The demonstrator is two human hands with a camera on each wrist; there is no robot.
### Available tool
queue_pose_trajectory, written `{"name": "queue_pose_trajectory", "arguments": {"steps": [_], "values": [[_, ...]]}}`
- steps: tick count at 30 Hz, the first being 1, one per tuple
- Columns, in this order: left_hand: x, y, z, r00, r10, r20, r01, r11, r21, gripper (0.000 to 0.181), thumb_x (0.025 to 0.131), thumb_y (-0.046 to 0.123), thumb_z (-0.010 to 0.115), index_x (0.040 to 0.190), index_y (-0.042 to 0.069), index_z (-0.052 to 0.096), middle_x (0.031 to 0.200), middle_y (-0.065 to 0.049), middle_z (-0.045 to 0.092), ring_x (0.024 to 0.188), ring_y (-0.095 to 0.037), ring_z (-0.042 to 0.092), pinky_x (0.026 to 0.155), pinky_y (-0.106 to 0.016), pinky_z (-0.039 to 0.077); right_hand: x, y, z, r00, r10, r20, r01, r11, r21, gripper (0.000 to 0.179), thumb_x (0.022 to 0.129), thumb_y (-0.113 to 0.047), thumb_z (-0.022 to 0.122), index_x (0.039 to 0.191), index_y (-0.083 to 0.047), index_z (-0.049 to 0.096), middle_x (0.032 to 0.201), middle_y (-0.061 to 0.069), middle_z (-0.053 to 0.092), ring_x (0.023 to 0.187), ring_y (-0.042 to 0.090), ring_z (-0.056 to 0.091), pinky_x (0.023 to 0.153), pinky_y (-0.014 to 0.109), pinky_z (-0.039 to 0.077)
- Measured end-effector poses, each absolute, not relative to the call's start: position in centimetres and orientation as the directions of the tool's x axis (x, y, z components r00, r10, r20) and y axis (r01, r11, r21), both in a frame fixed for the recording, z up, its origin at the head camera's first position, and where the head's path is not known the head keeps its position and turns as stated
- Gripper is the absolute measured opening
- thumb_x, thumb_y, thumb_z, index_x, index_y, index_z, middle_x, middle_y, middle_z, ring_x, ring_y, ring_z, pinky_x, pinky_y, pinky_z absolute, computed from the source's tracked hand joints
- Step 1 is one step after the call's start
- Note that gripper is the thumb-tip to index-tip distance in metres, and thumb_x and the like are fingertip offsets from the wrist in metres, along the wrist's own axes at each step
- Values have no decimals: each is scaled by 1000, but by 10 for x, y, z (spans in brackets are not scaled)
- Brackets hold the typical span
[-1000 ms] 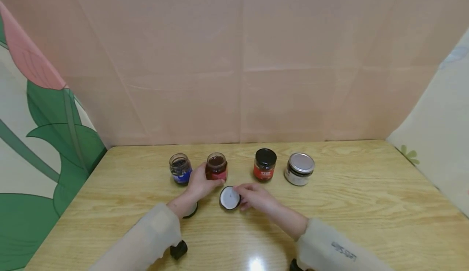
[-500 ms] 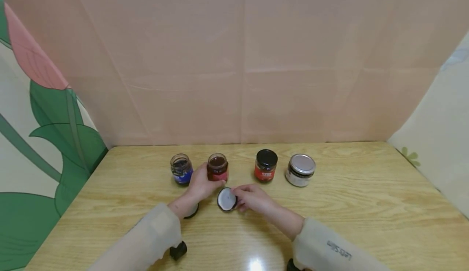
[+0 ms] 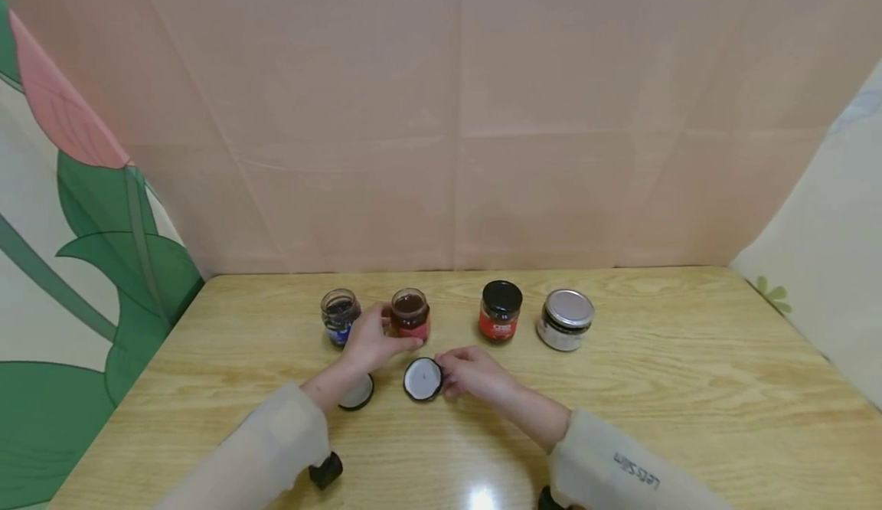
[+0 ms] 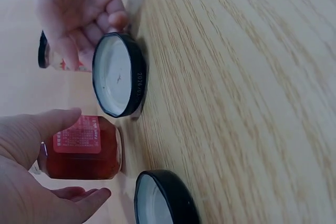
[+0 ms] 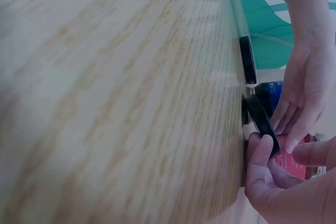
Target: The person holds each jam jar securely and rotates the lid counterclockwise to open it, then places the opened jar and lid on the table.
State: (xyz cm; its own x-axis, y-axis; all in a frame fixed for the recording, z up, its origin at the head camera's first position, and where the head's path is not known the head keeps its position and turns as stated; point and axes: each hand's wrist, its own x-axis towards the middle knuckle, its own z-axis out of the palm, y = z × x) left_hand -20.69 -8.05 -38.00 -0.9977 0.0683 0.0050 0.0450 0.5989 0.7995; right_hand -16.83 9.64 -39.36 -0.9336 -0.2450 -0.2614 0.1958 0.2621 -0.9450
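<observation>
The left hand fills the gap between blue jar and pink jar. A wider lane runs between pink jar and red jar; red jar and silver jar leave only a slot. The right hand and tilted lid obstruct pink jar's front; other lid lies by the left wrist. Right of silver jar, the bench gives broad passage.

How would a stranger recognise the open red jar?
On the wooden table, find the left hand. Beside it stands the open red jar. Its red label tells it from the blue-labelled jar on its left; its open mouth, from the black-lidded jar on its right.
</observation>
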Motion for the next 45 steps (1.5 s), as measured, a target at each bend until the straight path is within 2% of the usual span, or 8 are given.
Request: {"name": "queue_pose_trajectory", "arguments": {"steps": [7,11,20,32,39,45], "values": [[-204,-82,-376,-996,87,2,54,606,794,68,74,18,83,129,-5,50,124,-23,58,116,-40,56,97,-47,48,-167,100,-391,-952,-238,-193,110,323,-940,33,95,-11,51,112,15,61,97,20,68,77,15,64,74,31,56],[-202,-82,-373,-996,87,4,57,623,780,72,75,20,82,132,-6,46,126,-24,56,116,-40,55,97,-48,47,-167,102,-390,-956,-246,-159,62,360,-931,31,94,-10,52,112,13,61,99,22,68,77,19,66,77,36,56],[-199,-82,-371,-993,108,50,107,630,769,70,77,18,80,133,-7,46,128,-26,55,119,-39,54,99,-47,47,-167,105,-385,-958,-247,-145,31,415,-909,27,91,-9,55,110,8,65,96,16,70,77,17,64,74,31,54],[-194,-83,-366,-985,127,116,171,664,728,70,75,18,81,131,-8,47,124,-27,56,115,-41,55,94,-49,48,-166,111,-383,-945,-316,-90,-56,425,-904,30,91,-9,56,113,9,63,98,20,70,82,21,66,72,28,54],[-190,-81,-363,-982,132,137,190,672,716,72,77,17,80,135,-8,43,132,-28,51,124,-42,48,103,-53,41,-165,117,-380,-945,-319,-79,-80,456,-886,29,91,-12,56,112,7,65,99,19,70,83,23,67,71,27,52],[-187,-80,-359,-969,145,200,244,679,693,76,77,17,79,136,-10,40,136,-29,48,127,-43,44,106,-54,37,-165,122,-376,-948,-317,-28,-143,501,-853,26,92,-12,56,111,4,67,100,16,71,87,20,66,74,28,51]]}}
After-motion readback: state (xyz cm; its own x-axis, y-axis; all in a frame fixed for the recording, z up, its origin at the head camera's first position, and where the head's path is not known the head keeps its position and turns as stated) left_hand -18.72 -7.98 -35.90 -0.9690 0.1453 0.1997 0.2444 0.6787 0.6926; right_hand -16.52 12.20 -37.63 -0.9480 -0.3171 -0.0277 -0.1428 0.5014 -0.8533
